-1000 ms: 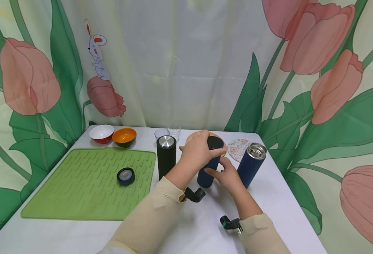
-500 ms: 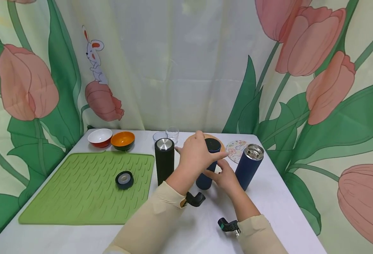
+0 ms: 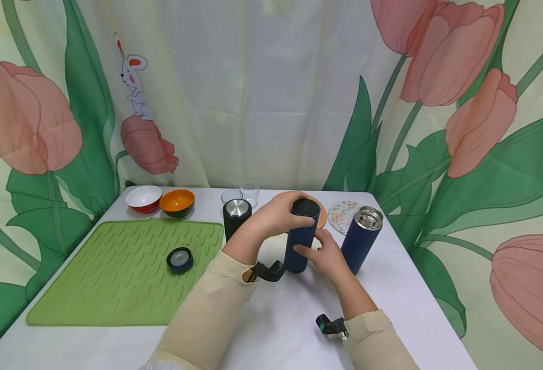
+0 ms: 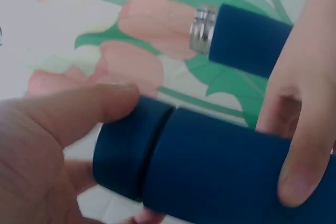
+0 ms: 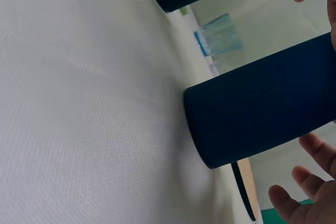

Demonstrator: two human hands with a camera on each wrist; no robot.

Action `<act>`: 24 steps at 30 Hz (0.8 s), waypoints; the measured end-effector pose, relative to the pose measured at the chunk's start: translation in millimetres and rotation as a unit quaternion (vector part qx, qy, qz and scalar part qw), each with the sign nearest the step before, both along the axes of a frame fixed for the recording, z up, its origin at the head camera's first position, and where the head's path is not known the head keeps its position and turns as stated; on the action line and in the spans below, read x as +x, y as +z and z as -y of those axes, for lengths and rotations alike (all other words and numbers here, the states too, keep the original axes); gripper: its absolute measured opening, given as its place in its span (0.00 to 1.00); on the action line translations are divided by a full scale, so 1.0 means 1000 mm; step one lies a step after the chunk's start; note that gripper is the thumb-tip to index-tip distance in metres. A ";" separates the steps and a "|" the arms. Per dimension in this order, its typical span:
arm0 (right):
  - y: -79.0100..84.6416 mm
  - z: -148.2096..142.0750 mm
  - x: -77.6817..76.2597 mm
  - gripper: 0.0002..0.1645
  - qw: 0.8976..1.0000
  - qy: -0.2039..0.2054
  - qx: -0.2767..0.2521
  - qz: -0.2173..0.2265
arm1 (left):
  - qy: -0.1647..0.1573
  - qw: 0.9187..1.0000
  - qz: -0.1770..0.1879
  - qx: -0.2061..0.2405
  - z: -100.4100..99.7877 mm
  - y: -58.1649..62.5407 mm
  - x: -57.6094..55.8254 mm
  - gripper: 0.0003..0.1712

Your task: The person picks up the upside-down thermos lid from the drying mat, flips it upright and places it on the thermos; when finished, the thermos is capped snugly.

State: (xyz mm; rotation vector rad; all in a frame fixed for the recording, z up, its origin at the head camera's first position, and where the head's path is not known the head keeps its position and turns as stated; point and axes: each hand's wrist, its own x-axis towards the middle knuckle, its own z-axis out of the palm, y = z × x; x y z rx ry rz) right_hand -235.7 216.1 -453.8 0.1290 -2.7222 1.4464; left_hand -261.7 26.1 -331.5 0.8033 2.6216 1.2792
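A dark blue thermos (image 3: 302, 239) with a black-topped lid (image 4: 128, 145) is between both hands. My left hand (image 3: 283, 213) grips the lid from the left, thumb along its front. A thin dark groove separates lid and body in the left wrist view. Lower down, my right hand (image 3: 329, 257) holds the body from the right, its thumb across the front; in the right wrist view several fingers (image 5: 289, 203) lie beyond the body. The thermos base is at or near the tabletop. To the right stands a second blue thermos (image 3: 361, 246), lidless, its steel mouth showing.
A black thermos (image 3: 235, 221) with a steel top stands left, partly behind my left arm. A black lid (image 3: 180, 260) lies on the green mat (image 3: 114, 288). Bowls (image 3: 144, 198), clear glasses (image 3: 249, 192), a wooden round board (image 3: 321, 218) and a floral coaster (image 3: 341, 216) are farther back.
My left hand and forearm have shifted left and turned about the lid, fingers now closer round it. The forearm covers more of the black thermos. My right hand has stayed on the body.
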 end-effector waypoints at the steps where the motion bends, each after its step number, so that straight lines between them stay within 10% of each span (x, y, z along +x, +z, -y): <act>1: 0.000 0.000 0.000 0.38 1.000 0.000 0.002 0.005 | 0.024 1.000 -0.008 -0.013 -0.002 0.000 0.002 0.36; 4: -0.001 0.000 0.000 0.43 1.000 -0.002 0.002 0.021 | 0.128 0.986 -0.057 -0.087 -0.017 -0.001 0.014 0.50; 7: -0.002 -0.002 -0.001 0.42 1.000 -0.006 -0.002 0.016 | 0.223 0.951 -0.109 -0.185 -0.035 -0.002 0.023 0.64; 11: -0.002 -0.001 0.000 0.35 1.000 -0.005 -0.013 0.008 | 0.263 0.931 -0.125 -0.221 -0.043 -0.004 0.024 0.58; 14: -0.001 0.000 0.001 0.38 1.000 -0.009 -0.014 0.017 | 0.224 0.950 -0.113 -0.184 -0.034 -0.004 0.019 0.43; 19: 0.001 0.001 0.001 0.44 1.000 -0.020 -0.011 0.021 | 0.061 0.989 -0.077 -0.110 -0.010 0.006 0.005 0.34; 21: 0.001 0.001 0.002 0.45 1.000 -0.017 -0.008 0.020 | 0.016 0.994 -0.053 -0.090 -0.004 0.009 0.001 0.35; 24: 0.000 0.001 0.001 0.43 1.000 -0.014 -0.006 0.027 | 0.033 0.996 -0.020 -0.078 -0.003 0.007 0.003 0.43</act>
